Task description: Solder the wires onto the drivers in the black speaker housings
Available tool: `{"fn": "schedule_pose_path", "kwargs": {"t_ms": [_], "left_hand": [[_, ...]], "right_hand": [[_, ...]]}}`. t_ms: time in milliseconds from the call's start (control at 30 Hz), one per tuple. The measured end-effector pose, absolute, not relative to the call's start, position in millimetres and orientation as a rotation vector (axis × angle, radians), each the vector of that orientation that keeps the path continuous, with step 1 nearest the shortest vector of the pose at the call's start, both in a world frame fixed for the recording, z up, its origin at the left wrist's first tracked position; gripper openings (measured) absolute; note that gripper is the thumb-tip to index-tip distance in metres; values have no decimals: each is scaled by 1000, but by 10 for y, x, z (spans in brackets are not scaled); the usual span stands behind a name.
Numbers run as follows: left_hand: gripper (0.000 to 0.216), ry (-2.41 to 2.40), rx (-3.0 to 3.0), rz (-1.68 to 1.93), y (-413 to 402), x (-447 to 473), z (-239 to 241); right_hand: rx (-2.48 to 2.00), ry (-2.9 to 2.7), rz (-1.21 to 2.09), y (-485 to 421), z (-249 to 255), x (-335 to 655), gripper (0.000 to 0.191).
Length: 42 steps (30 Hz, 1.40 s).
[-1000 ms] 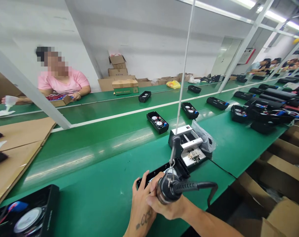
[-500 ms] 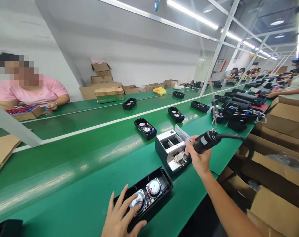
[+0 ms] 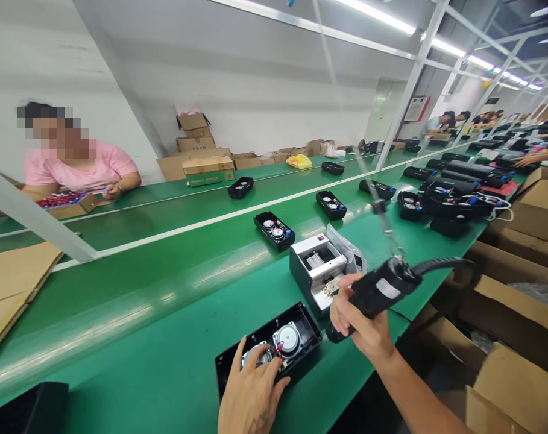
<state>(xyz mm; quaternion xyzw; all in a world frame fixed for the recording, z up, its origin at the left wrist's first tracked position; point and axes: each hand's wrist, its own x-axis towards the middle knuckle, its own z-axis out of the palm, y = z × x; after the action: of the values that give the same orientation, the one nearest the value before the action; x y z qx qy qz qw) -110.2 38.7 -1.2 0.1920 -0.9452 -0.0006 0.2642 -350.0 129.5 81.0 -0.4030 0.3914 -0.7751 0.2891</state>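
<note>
Busy workshop, long green tabletop (image 3: 156,349), grey wall behind; a person in pink (image 3: 81,166) sits across, w/ cardboard boxes (image 3: 208,166) nearby. My L hand (image 3: 251,389) is open, fingers spread & loosely bent over the L end of a black casing (image 3: 303,361), which lies on the tabletop right in front of me, open side up, 2 round speakers inside; the R one (image 3: 287,339) shows fully, the other's partly under my fingers. My R hand (image 3: 362,322) is wrapped round a black power tool (image 3: 382,289), nose tilted down near the casing's R end, cord out the top. Black-and-white machine (image 3: 307,274) just behind, plastic bag (image 3: 346,247) beside it.
</note>
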Motion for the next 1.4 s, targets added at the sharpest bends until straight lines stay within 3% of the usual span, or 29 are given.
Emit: {"fn": "schedule_pose_path", "kwargs": {"t_ms": [300, 667, 900, 1167, 1400], "left_hand": [[20, -2428, 575, -113, 440, -1167, -41], [11, -2557, 666, -199, 459, -1111, -107], [8, -2575, 595, -164, 449, -1109, -94], [35, -2529, 521, -7, 448, -1162, 2], [23, -2488, 290, 108, 228, -920, 115]], "right_hand": [[-1135, 823, -2002, 1139, 626, -3032, 21], [-1150, 874, -1967, 1065, 541, -2961, 20], [-1413, 1134, -1857, 1137, 583, -2908, 25], [-1793, 1465, -1759, 1156, 719, -2892, 19], [-1238, 1161, -1840, 1314, 619, -2926, 21]]}}
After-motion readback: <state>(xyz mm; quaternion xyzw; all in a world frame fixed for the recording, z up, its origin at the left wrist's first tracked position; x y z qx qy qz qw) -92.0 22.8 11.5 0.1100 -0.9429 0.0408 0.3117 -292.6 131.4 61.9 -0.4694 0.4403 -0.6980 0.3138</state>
